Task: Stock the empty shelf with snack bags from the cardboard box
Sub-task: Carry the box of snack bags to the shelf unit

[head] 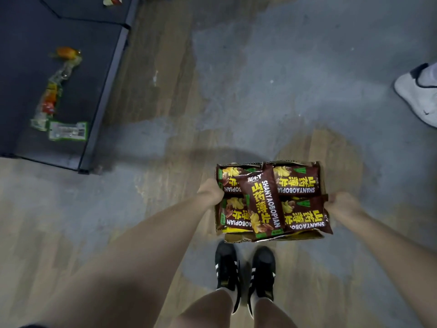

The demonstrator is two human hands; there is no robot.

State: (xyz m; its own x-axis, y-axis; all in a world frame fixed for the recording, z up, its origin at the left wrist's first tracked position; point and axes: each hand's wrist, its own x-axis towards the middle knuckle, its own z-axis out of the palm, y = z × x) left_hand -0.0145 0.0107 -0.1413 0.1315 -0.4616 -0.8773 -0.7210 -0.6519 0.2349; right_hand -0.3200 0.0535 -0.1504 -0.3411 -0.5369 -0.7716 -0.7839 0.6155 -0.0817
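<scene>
A cardboard box [238, 237] filled with several brown snack bags [264, 204] printed in yellow hangs above the floor in front of my feet. My left hand [211, 191] grips its left side and my right hand [340, 204] grips its right side. The fingers of both hands are hidden behind the box walls. The dark shelf [94, 95] lies at the upper left, well away from the box, with a strip of clear-wrapped snacks [53, 91] and a green-edged packet [68, 130] on it.
The floor is worn wood with grey patches. My black shoes [244, 275] stand just below the box. Another person's white shoe [418, 93] shows at the right edge. The shelf's front corner [84, 171] juts toward the floor at the left.
</scene>
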